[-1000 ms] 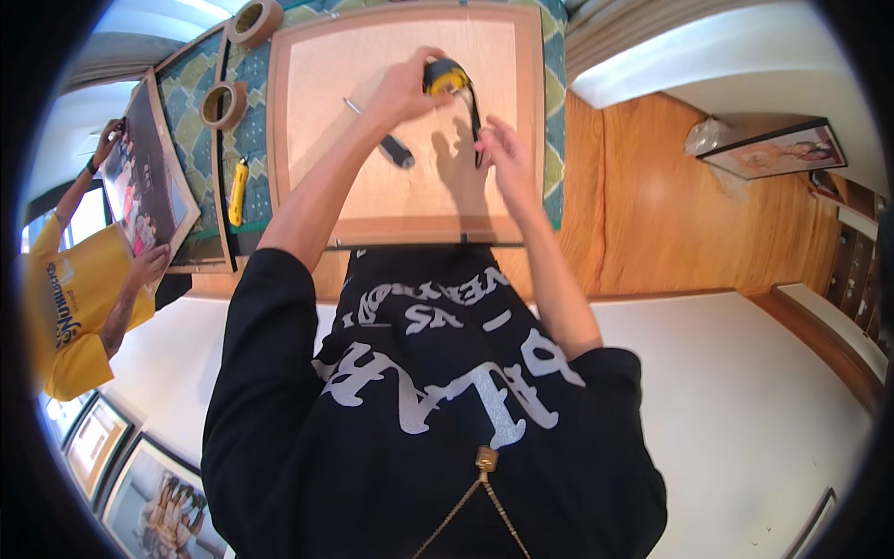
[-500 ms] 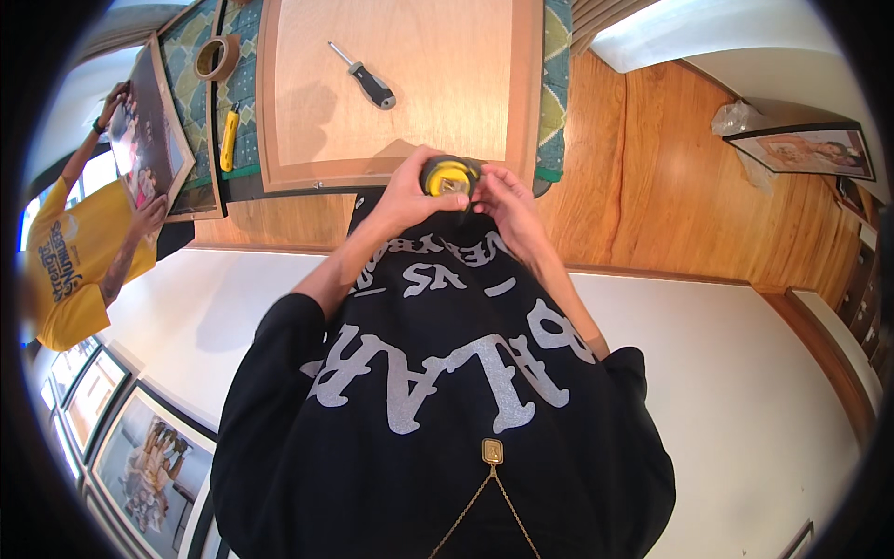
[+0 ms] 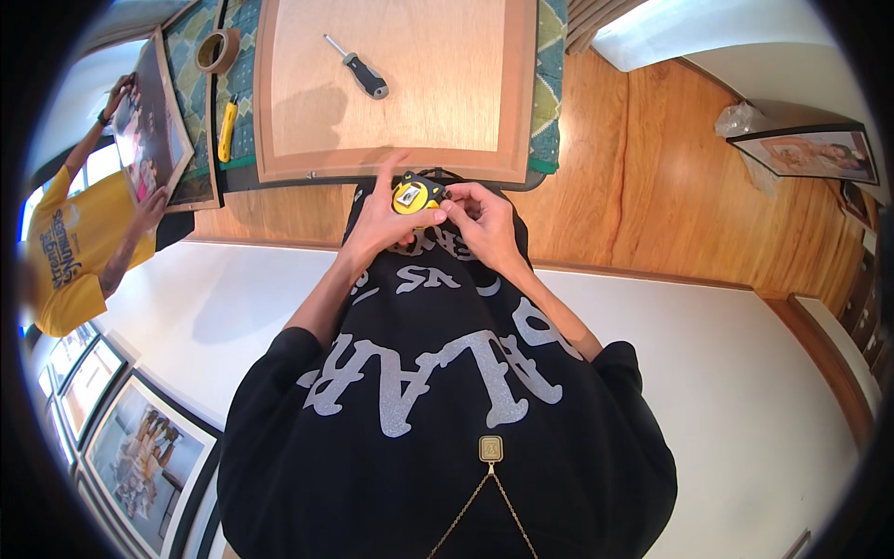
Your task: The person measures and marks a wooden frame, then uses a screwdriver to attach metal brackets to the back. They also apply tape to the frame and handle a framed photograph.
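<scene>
A yellow and black tape measure is held close in front of my body, just off the near edge of the table. My left hand grips it from the left, thumb across its lower side and index finger stretched up past it. At its right side, the fingers of my right hand are pinched together against the case; what exactly they hold there is hidden. Beyond my hands lies a large framed board, back side up, with brown tape along its edges. A screwdriver with a black and grey handle rests on it.
Left of the board, a roll of brown tape and a yellow utility knife lie on a green patterned cloth. A person in a yellow shirt holds a framed picture. Another framed picture leans at the right wall.
Both hands have brought the tape measure slightly left and nearer my body, turning its face. My left index finger has stretched out. The right fingers have closed in at its side.
</scene>
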Motion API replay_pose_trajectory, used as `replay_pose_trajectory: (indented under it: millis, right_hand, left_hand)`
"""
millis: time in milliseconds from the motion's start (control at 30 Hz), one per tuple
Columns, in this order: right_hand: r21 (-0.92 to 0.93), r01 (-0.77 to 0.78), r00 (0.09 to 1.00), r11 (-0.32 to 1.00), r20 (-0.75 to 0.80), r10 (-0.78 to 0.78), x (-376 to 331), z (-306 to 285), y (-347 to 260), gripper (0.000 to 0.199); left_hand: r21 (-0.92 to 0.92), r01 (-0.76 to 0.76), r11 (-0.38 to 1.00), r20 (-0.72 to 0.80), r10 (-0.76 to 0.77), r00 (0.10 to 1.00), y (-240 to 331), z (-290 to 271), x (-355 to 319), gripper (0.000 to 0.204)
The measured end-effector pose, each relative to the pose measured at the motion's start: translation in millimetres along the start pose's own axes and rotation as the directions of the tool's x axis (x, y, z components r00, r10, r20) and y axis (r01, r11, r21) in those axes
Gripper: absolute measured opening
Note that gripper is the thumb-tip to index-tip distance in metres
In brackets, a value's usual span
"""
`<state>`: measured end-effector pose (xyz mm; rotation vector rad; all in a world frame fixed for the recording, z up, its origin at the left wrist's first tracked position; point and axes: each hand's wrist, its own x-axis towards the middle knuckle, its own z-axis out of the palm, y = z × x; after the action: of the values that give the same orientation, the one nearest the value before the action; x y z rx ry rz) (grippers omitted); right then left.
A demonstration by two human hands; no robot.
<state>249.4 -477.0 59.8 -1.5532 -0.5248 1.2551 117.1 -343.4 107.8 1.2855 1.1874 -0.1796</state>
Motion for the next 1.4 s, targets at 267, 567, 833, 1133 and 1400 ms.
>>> replay_pose_trajectory:
  millis: [267,567,833,1133,1400]
  right_hand:
    - [-0.164,0.068,0.819,0.984,-0.554,-0.149,33,-78,70,0.027]
    - [-0.384,-0.077,0.866,0.92,-0.482,-0.129,23,-73,50,0.028]
    - [-0.435,-0.034,0.828,0.9,-0.517,-0.219,22,-63,53,0.026]
    - [-0.396,-0.062,0.806,0.916,-0.561,-0.188,23,-60,60,0.027]
    - [-0.414,0.274,0.875,0.868,-0.268,-0.404,26,-15,-18,0.033]
  left_hand:
    - [0.729,0.242,0.641,-0.429,0.152,0.89,-23,-78,61,0.066]
    - [0.83,0.299,0.471,-0.37,0.063,0.927,-16,-98,68,0.065]
    - [0.932,-0.049,0.359,-0.15,0.503,0.851,-41,-82,64,0.035]
    - [0.943,-0.032,0.332,-0.147,0.499,0.854,-36,-70,60,0.016]
    - [0.688,-0.315,0.654,-0.299,0.651,0.698,-2,-29,33,0.021]
